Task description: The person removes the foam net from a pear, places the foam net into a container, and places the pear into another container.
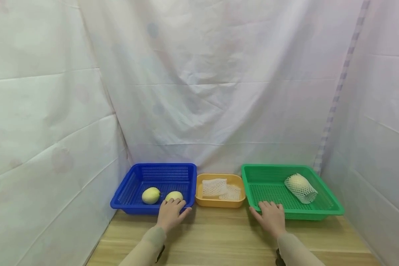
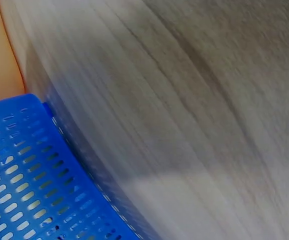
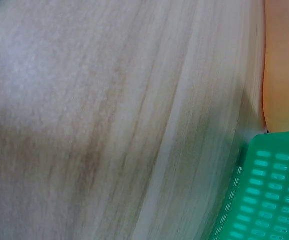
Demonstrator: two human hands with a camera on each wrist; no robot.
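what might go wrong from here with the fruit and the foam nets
The fruit under the left hand's fingertips is round and loose in the blue basket, so a nudge might roll it into the other fruit.

The foam nets seem to overlap in the orange tray, so both might come up together.

The netted fruit has a loose net end, so it could slip out if lifted by that.

Pale brown wood-grain table (image 1: 216, 236), its grain running from side to side, bearing three containers in a row along its far part: at left, a blue rectangular slotted plastic basket (image 1: 167, 175); at centre, a smaller, shallow orange-yellow plastic tray with rounded corners (image 1: 219, 203); at right, a green rectangular slotted plastic basket (image 1: 269, 190)
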